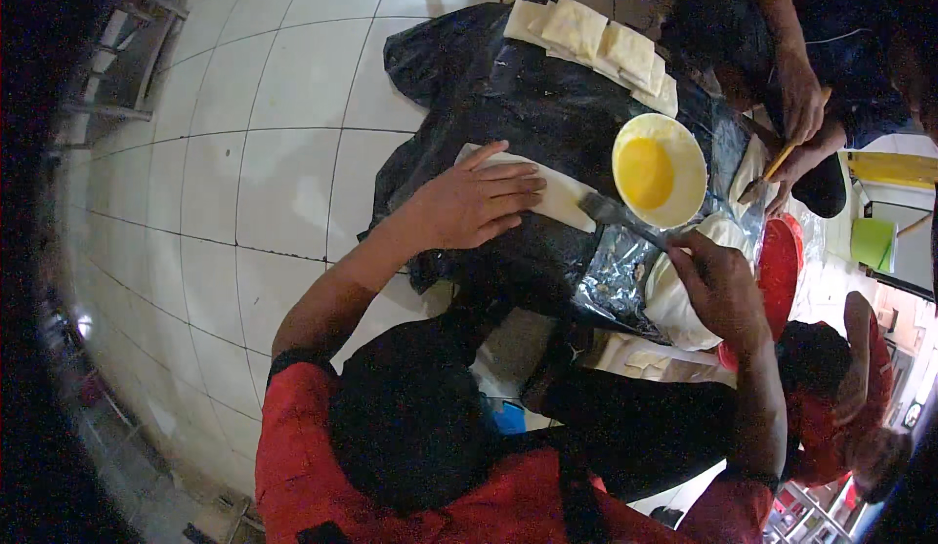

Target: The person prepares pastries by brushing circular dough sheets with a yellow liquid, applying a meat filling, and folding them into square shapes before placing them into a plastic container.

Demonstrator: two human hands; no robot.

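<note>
My left hand lies flat with its fingers spread on a long pale strip of dough. In my right hand is a dark-handled brush, its bristles touching the strip's right end. Just beyond the brush stands a cream bowl holding yellow liquid. A smooth white mass of dough sits beside my right hand, partly hidden by it. Several folded squares of dough overlap in a row at the far edge of the black plastic sheet under everything.
At the upper right, a co-worker's hands hold a wooden-handled brush over another piece of dough. A red basin stands right of my right hand. Another person in red is at the lower right. White tiled floor stretches left.
</note>
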